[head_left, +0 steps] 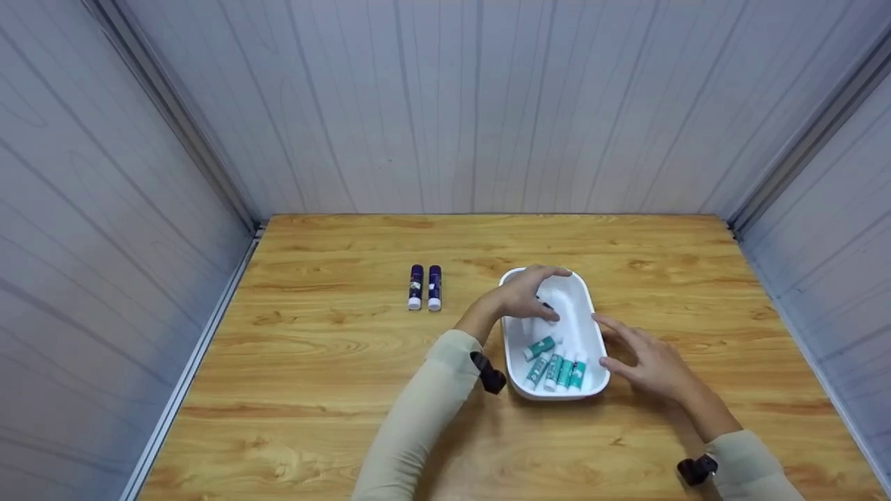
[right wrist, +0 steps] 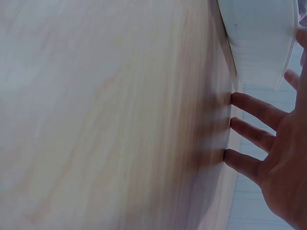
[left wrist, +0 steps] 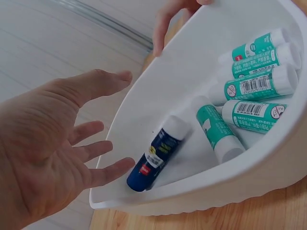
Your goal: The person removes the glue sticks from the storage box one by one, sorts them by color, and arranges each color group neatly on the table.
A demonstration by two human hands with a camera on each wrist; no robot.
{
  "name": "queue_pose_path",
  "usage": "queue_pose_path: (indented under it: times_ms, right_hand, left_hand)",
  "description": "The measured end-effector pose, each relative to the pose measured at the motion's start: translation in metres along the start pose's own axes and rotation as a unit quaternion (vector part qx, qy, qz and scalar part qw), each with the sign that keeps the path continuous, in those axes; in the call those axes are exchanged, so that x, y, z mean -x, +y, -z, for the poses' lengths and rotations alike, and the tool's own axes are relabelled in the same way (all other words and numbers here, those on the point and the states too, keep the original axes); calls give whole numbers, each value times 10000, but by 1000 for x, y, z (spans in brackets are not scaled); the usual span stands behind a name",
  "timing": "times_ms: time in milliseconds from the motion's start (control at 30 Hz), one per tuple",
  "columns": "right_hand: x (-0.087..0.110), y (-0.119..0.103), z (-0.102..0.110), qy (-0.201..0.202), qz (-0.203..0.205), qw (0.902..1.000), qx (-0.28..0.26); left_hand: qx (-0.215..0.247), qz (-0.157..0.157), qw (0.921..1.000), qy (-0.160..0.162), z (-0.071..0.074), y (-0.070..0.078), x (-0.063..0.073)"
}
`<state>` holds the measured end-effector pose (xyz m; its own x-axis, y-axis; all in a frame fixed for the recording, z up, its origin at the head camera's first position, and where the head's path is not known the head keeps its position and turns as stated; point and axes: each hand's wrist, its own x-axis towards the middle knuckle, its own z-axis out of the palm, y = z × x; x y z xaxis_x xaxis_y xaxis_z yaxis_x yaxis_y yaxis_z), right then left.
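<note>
"What's closest to the wearer?"

"Two pale sleeves [head_left: 418,417], each with a small black device [head_left: 697,470] at the wrist, reaching over a wood-grain table [head_left: 313,362]."

"And the right hand [head_left: 651,360]?"

"It stands at the right side of a white tray [head_left: 579,303]. Its thumb and forefinger are spread apart at the rim, the other fingers reaching down by the table. It isn't clenched; whether it presses on the tray, I can't tell."

"What's in the tray?"

"At the near end, five green glue sticks [head_left: 553,371] with white caps. Four lie roughly side by side; the fifth slants across just beyond them."

"Further in?"

"The left hand [head_left: 527,293], over the far half of the tray. Its fingers are loosely spread and grasp nothing. Just beside the fingertips, inside the tray, lies a dark blue glue stick [left wrist: 156,158], tilted against the wall in the left wrist view. Whether a finger touches it, I can't tell."

"Any others like it?"

"A blue pair [head_left: 415,285], on the table left of the tray and well apart from it. They lie parallel, close together, white ends toward the person."

"And farthest off?"

"A pale panelled wall [head_left: 445,104], behind the table's far edge."
</note>
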<state>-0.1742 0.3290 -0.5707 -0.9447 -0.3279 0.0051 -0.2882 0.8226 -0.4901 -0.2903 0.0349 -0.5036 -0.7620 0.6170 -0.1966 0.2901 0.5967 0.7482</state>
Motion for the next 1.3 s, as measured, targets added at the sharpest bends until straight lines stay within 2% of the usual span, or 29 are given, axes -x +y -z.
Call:
queue_pose_path:
  times_ms: [200, 400, 567, 1033, 1167, 1300]
  right_hand:
    - [1, 1, -2, 37, 12, 10000, -60]
    - [0, 0, 1, -4, -27, 10000, -17]
    - [-1, -2, 3, -29, -35, 10000, 16]
    - [-1, -1, 2, -38, -72, 10000, -18]
    - [-1, -1, 2, -60, -81, 9999, -59]
    - [0, 0, 1, -96, -102, 9999, -35]
  left_hand:
    - [-95, 309, 9994, 158, -7, 2, 0]
    - [145, 689, 9963, 494, -13, 4, 2]
    - [336, 888, 9932, 678, -16, 5, 2]
    - [-38, 846, 9914, 994, -26, 6, 3]
    - [-10, 967, 9909, 939, -25, 5, 0]
    - [56, 1129, 9909, 736, -24, 6, -2]
